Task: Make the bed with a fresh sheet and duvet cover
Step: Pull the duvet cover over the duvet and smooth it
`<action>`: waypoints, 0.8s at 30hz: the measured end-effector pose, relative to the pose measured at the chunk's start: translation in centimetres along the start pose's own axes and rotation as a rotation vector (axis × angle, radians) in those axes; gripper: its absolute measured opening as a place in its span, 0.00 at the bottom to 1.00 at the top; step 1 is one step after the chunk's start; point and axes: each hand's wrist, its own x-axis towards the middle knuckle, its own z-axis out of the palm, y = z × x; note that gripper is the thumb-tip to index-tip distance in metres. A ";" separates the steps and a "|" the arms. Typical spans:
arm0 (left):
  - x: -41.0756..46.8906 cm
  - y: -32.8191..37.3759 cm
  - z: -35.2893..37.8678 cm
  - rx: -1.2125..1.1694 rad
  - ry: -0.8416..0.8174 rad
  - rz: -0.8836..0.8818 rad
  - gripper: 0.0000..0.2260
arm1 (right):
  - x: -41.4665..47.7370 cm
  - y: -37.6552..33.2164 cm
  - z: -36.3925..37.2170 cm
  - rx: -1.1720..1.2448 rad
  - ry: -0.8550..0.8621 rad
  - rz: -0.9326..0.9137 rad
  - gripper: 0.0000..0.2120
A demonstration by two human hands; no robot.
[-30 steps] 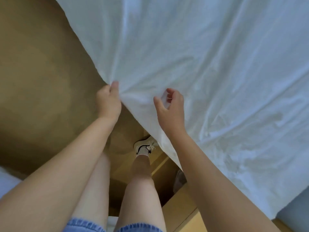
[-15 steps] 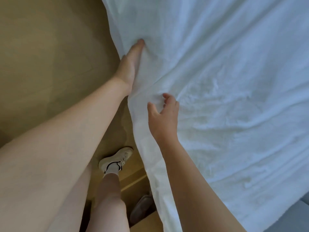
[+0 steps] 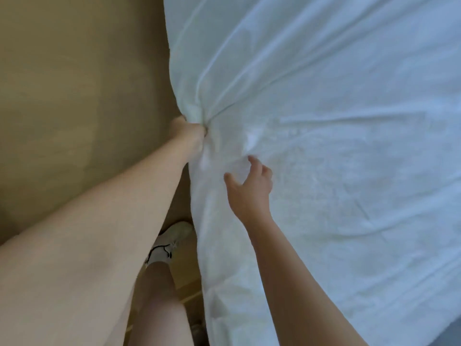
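Since the white sheet (image 3: 324, 121) filled the whole right side of the view, spread out and pretty wrinkly, that's where both hands were. Left hand (image 3: 187, 132) was clenched tight round a bunch of fabric at the sheet's left edge, with creases fanning out from the fist. Right hand (image 3: 252, 193) sat just nearer, on the sheet, fingers half curled and thumb out. Couldn't tell if it had any cloth pinched. Tan floor (image 3: 74, 96) lay to the left, with a pale shoe (image 3: 172, 238) beside the sheet's near edge.
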 end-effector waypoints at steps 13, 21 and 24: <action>2.9 3.7 -0.3 -0.323 -0.283 -0.048 0.27 | 6.0 -0.3 -0.6 -0.395 0.003 -0.332 0.33; -0.3 1.3 -4.2 -0.171 0.172 0.169 0.05 | 5.2 3.4 0.2 -0.515 0.046 -0.471 0.32; 3.8 2.2 -1.4 0.126 0.215 0.099 0.05 | 5.9 2.4 -1.2 -0.568 -0.058 -0.447 0.30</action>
